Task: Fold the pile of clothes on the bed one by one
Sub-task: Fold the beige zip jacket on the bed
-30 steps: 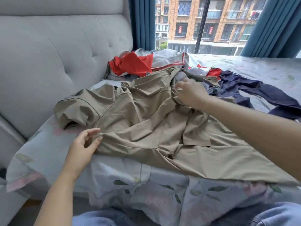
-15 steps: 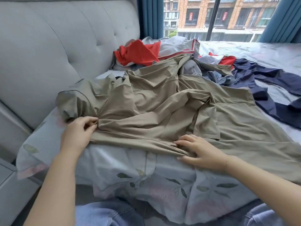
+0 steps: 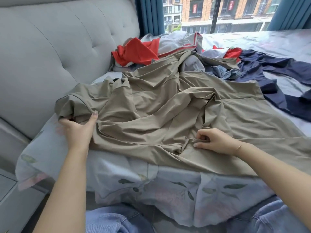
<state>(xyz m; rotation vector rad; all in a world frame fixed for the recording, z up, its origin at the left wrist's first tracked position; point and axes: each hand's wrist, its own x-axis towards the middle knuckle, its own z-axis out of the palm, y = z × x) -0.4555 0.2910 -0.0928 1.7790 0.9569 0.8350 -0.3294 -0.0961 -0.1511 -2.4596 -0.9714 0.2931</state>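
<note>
Left hand (image 3: 76, 130), right hand (image 3: 213, 140) — both pinching khaki garment (image 3: 168, 111).

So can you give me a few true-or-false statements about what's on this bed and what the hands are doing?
1. Both hands grip the khaki garment. True: the left hand holds its sleeve end, the right hand pinches a fold.
2. The red garment lies nearest the person. False: it lies far back, by the headboard.
3. A navy garment lies right of the khaki one. True.
4. The khaki garment is neatly folded. False: it is spread out and wrinkled.
</note>
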